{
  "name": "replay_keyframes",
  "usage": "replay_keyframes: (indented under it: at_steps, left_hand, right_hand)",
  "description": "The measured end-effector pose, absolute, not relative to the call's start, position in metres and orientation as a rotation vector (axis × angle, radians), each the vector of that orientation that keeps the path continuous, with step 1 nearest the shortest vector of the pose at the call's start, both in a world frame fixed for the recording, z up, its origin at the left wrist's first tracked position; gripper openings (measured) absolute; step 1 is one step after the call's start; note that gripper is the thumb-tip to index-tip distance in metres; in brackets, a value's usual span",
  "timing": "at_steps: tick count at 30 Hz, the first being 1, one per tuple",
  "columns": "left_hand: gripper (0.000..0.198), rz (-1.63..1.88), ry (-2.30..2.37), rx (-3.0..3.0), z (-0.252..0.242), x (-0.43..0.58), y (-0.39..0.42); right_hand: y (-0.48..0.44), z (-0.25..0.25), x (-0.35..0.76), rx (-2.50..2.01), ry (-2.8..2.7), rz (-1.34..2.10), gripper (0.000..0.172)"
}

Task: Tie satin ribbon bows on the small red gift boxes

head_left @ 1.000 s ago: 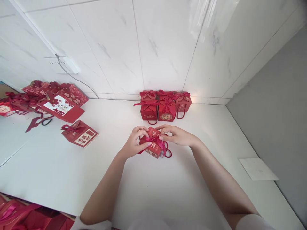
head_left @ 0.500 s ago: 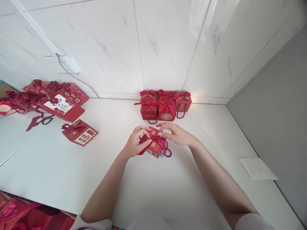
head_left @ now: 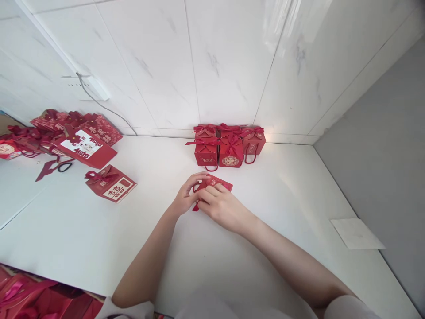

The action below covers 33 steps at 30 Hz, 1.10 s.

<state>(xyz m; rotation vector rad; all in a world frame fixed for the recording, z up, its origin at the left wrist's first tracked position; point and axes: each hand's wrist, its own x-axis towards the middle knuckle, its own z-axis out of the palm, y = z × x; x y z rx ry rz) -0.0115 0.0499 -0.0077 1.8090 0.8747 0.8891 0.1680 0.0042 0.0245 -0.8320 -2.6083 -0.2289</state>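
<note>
A small red gift box (head_left: 219,182) with a pink ribbon lies on the white counter (head_left: 99,230) in front of me. My left hand (head_left: 186,197) curls round its left end, fingers closed on it. My right hand (head_left: 222,207) lies across the box's near side and covers most of it, fingers bent against the box and ribbon. Only the box's far corner and a bit of ribbon show.
Several finished red boxes with bows (head_left: 229,146) stand against the tiled wall just behind. A flat unfolded box (head_left: 111,185) lies to the left, with a pile of flat red boxes (head_left: 66,135) beyond it. A white paper sheet (head_left: 357,233) lies at right by the grey wall.
My right hand has moved from the box's far right side over to its near side, covering the ribbon bow and handle. The left hand stays on the left end.
</note>
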Motion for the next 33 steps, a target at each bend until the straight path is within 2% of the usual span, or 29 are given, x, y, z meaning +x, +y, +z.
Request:
replay_keyframes:
  at_steps: [3,9,12,15,18,20,23,27,33]
  left_hand:
    - [0.044,0.887,0.867,1.797,-0.013,-0.007,0.048]
    - [0.038,0.916,0.902,1.705,-0.026,0.000,0.049]
    - [0.038,0.932,0.904,1.739,-0.032,-0.001,0.052]
    - [0.037,0.940,0.915,1.732,-0.033,-0.003,0.054]
    - [0.030,0.946,0.881,1.663,-0.027,-0.006,0.052]
    - [0.024,0.943,0.848,1.651,-0.019,-0.008,0.050]
    - [0.016,0.899,0.872,1.750,-0.006,-0.009,0.047]
    - [0.010,0.789,0.947,1.879,0.007,-0.009,0.044]
    - [0.010,0.745,1.007,1.879,0.012,-0.008,0.042]
  right_hand:
    - [0.001,0.021,0.164,-0.751,-2.651,-0.288,0.024]
    - [-0.003,0.027,0.168,-0.742,-2.687,-0.168,0.021]
    - [-0.007,0.036,0.171,-0.836,-2.791,0.072,0.019]
    - [-0.013,0.047,0.180,-0.835,-2.867,0.459,0.017]
    - [-0.014,0.059,0.196,-0.731,-2.726,0.901,0.007]
    - [-0.008,0.067,0.209,-0.733,-2.548,1.049,0.009]
    - [0.007,0.071,0.228,-0.915,-2.309,1.103,0.016]
    - [0.024,0.064,0.243,-1.168,-2.146,0.907,0.015]
    - [0.028,0.054,0.242,-1.178,-2.169,0.919,0.014]
